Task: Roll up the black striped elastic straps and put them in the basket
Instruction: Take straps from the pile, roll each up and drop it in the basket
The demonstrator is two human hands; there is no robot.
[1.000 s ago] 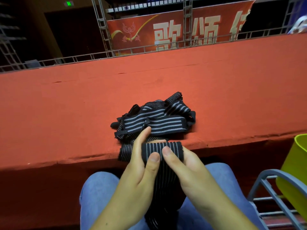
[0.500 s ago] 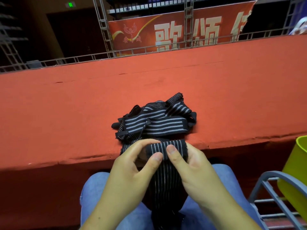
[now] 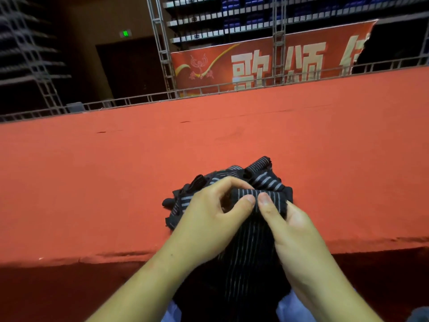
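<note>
A black strap with thin grey stripes (image 3: 250, 259) hangs from my two hands down over my lap, its upper end wound into a small roll (image 3: 267, 197). My left hand (image 3: 209, 219) grips the roll's left side with curled fingers, the thumb pressed on its front. My right hand (image 3: 292, 231) holds the right side, its thumb beside the left thumb. Behind the hands a heap of more striped straps (image 3: 264, 180) lies on the red ledge, partly hidden by my fingers. The basket is out of view.
The red felt-covered ledge (image 3: 92, 194) runs across the whole view, its front edge just in front of my knees. Metal truss railing (image 3: 162, 54) and a red banner (image 3: 267, 63) stand beyond its far edge.
Both hands have moved up and forward with the roll, which now sits in front of the strap heap. The view has tilted up, so the yellow-green basket and the chair frame have left the picture.
</note>
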